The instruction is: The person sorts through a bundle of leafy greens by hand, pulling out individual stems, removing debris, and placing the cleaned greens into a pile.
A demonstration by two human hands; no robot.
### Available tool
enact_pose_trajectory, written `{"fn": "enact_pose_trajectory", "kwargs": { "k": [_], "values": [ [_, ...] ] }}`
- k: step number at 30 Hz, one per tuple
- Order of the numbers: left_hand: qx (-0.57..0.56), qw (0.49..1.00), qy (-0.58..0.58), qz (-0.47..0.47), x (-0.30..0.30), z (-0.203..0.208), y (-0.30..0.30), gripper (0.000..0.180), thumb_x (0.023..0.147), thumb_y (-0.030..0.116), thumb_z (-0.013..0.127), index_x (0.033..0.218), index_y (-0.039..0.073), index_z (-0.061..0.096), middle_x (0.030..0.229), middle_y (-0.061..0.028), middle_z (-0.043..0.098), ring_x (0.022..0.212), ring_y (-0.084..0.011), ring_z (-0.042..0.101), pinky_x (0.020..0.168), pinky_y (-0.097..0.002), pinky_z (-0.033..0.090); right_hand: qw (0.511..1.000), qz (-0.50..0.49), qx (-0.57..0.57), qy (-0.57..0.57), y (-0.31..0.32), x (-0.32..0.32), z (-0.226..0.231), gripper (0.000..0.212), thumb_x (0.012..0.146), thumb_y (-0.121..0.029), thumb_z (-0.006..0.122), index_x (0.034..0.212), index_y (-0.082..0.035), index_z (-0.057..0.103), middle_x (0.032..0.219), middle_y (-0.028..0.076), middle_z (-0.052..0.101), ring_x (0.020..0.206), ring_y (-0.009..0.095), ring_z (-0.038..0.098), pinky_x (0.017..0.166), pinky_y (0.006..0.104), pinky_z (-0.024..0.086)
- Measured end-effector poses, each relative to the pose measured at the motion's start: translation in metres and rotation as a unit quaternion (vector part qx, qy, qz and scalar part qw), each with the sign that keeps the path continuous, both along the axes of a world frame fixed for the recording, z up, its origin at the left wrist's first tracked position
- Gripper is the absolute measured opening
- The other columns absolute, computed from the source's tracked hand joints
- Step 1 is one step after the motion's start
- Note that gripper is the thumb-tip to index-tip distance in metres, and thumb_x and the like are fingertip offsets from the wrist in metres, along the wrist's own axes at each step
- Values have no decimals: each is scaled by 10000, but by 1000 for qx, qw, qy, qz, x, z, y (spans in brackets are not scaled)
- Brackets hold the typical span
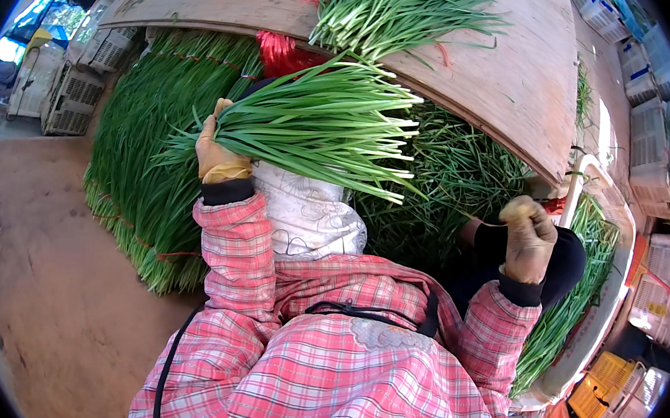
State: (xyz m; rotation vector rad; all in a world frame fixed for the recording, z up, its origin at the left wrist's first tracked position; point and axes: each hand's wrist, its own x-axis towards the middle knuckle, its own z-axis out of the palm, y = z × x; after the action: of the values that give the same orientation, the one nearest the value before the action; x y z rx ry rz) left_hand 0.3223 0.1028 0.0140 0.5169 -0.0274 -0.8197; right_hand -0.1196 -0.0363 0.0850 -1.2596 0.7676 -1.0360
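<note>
My left hand [218,149], in a tan glove, is closed round the leafy end of a loose bunch of garlic chives [319,123]. The pale cut ends fan out to the right, over my lap. Off to the right, above my dark-trousered knee, my gloved right hand [531,237] is curled into a fist. A thin strand shows just left of that fist, but what the fingers hold, if anything, is hidden. Another pile of garlic chives [394,13] lies on the wooden board [516,89] ahead of me, its pale ends toward me.
Tied chive bundles [150,159] are stacked at my left. Red ties [279,54] hang by the board's near edge. Loose dark leaves [445,155] lie beneath it. A white crate [613,292] of chives stands at right, with more plastic crates [656,143] beyond.
</note>
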Motion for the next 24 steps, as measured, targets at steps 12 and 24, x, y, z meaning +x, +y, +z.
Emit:
{"fn": "enact_pose_trajectory", "kwargs": {
  "k": [12,24],
  "values": [
    [-70,994,-3,-85,3,3,-2,402,968,254,270,1124,30,565,1070,-121,626,959,-273,605,855,-455,486,872,95,-198,437,40,120,-3,311,795,-292,671,944,-19,668,767,208,634,673,240,654,607,323,496],
    [-98,991,-28,-82,12,-15,-2,391,964,244,282,1099,20,573,1095,-146,613,982,-263,600,853,-415,495,852,-37,-332,403,36,85,-3,201,775,-281,631,736,-84,625,709,88,627,608,260,616,534,376,476]
  ]
}}
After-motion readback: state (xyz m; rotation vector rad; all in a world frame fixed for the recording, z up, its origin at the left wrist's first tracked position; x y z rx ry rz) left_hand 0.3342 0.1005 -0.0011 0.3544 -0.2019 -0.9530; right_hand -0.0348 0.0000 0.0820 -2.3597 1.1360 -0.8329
